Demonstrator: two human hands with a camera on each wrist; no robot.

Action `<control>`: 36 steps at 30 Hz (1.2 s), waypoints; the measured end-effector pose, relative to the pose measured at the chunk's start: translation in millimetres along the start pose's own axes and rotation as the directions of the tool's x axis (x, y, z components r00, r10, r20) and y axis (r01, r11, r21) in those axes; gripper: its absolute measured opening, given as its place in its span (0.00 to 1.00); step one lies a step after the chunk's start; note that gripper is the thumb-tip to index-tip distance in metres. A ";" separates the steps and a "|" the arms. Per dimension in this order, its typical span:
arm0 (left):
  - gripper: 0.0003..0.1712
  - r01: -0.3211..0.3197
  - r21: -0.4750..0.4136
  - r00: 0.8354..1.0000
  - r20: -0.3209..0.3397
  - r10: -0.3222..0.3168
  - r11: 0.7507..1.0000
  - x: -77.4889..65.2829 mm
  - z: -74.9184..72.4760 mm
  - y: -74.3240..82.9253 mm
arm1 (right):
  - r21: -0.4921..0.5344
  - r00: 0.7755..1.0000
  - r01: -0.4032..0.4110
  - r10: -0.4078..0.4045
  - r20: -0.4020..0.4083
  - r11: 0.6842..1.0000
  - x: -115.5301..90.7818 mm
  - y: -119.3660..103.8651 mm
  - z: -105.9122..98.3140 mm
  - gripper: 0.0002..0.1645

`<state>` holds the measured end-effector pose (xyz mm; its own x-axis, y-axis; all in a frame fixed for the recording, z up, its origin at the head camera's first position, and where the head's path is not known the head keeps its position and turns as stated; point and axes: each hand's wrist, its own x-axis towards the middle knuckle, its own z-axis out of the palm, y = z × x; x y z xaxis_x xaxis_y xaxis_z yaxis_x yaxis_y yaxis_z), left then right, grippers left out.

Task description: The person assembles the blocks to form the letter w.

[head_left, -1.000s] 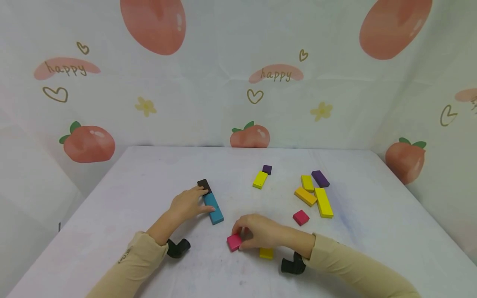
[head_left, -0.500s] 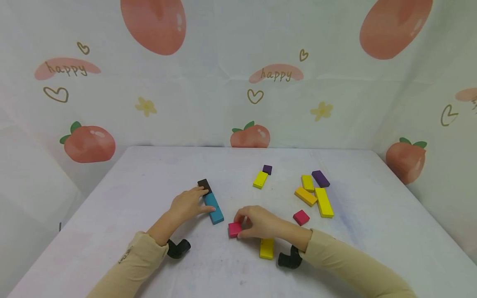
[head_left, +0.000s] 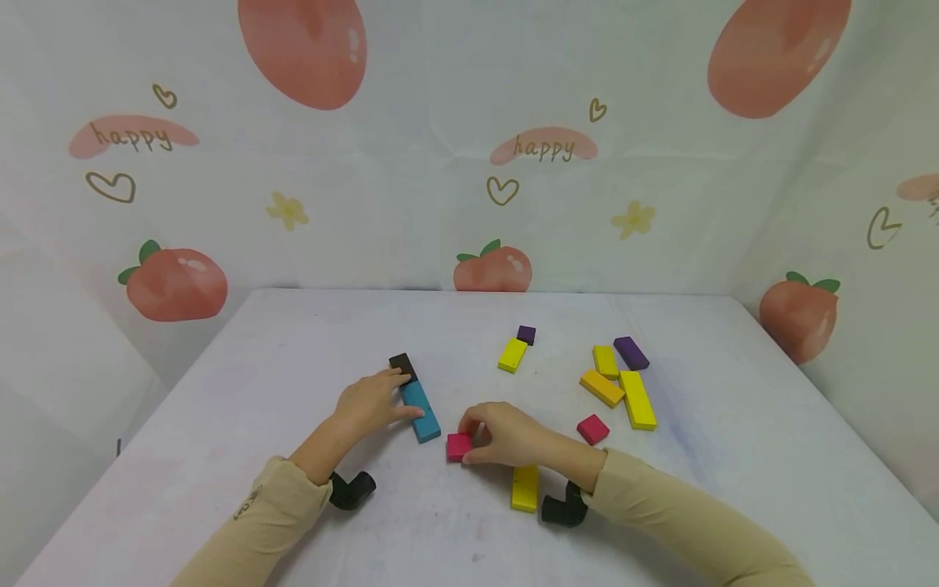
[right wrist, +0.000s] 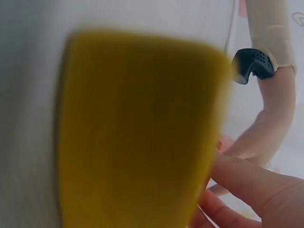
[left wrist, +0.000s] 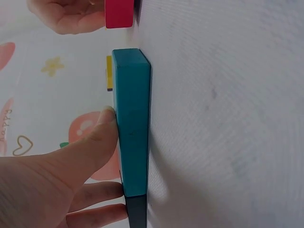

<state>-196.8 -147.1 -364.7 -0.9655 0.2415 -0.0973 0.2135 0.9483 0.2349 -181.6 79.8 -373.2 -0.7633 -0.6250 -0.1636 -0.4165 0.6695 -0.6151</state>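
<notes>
On tabletop (head_left: 308, 334), hands (head_left: 363, 405) (head_left: 511, 436) touching blue block (head_left: 420, 399), red block (head_left: 458, 447).

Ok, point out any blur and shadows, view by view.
Right wrist: yellow block out of focus, edges soft; left wrist: blue block fairly sharp, soft shadow on the table beside it; head: light fairly even, faint shadow beside the left sleeve.

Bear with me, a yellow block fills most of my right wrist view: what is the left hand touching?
Observer: The left hand touches a dark block and a blue block, laid end to end.
Operator: Does the right hand's block meet them?
Observer: No, the right hand holds a red block with a gap between it and the blue block.
Operator: Any other red one?
Observer: Yes, a second red block lies to the right of the right hand.
</notes>
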 end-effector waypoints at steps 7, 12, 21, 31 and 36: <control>0.39 -0.003 0.007 1.000 -0.003 0.003 1.000 -0.5 0.0 0.6 | -0.017 1.000 -0.019 0.019 -0.010 1.000 3.5 -4.2 2.3 0.19; 0.39 -0.005 0.010 1.000 -0.007 0.005 1.000 0.1 0.7 0.3 | -0.036 1.000 -0.018 0.017 -0.016 0.999 5.1 -7.7 2.2 0.19; 0.39 -0.002 0.014 1.000 -0.010 0.002 1.000 1.4 1.6 -1.1 | -0.064 1.000 -0.018 0.017 -0.021 0.998 8.7 -9.6 3.1 0.19; 0.39 -0.002 0.014 1.000 -0.011 0.002 1.000 1.5 2.7 -1.6 | -0.070 0.999 -0.030 0.028 -0.022 0.997 11.1 -10.3 4.1 0.19; 0.39 -0.003 0.013 1.000 -0.015 0.004 1.000 1.9 2.6 -1.8 | -0.054 0.999 -0.034 0.034 -0.013 0.998 10.1 -11.9 2.6 0.21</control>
<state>-198.6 -147.9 -367.8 -0.9669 0.2417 -0.0817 0.2186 0.9500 0.2228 -183.0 64.5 -369.6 -0.7831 -0.5970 -0.1742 -0.4160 0.7111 -0.5668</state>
